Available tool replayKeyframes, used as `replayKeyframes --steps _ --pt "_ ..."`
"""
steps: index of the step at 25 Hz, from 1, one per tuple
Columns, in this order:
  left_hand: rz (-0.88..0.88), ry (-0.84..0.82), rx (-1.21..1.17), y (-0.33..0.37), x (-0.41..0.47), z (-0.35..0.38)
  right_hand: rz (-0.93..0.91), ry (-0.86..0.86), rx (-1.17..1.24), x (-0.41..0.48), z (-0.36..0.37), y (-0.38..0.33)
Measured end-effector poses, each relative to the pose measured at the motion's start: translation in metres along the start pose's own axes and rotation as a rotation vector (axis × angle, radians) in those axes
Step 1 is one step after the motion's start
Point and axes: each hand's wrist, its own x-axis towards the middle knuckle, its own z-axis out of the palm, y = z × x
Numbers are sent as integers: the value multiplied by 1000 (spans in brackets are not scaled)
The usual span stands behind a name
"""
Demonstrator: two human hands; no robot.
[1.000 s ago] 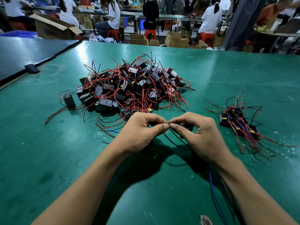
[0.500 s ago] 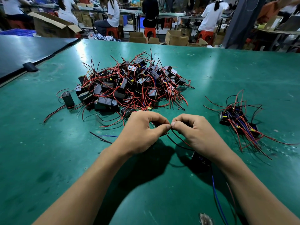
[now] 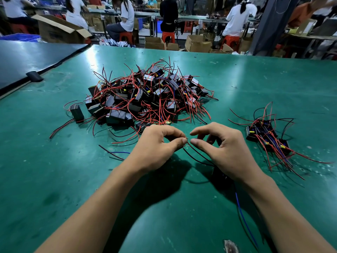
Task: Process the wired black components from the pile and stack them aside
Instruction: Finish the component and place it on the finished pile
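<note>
My left hand (image 3: pixel 156 150) pinches the wire ends (image 3: pixel 186 141) between thumb and forefinger. My right hand (image 3: pixel 228 152) sits just beside, thumb and forefinger parted, gripping nothing visible. The black component (image 3: pixel 219 177) lies on the green worktop (image 3: pixel 54 170) under my right wrist; pile (image 3: pixel 145 99) ahead, smaller stack (image 3: pixel 266 136) to the right

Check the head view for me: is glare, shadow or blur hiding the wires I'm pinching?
Head view: the wires at the left hand read sharp; the arms' shadow swallows the black component under the right hand; glare streaks the far table, clear of the work; background people are soft; the wide angle bends the table's edges.
</note>
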Motion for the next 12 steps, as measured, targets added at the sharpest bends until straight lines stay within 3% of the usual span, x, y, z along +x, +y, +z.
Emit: replayKeyframes --steps 4,12 --pt "16 -34 13 -1 1 -1 -133 -24 -9 1 3 3" --pt "30 -52 0 3 0 -2 -153 -39 -105 0 4 7"
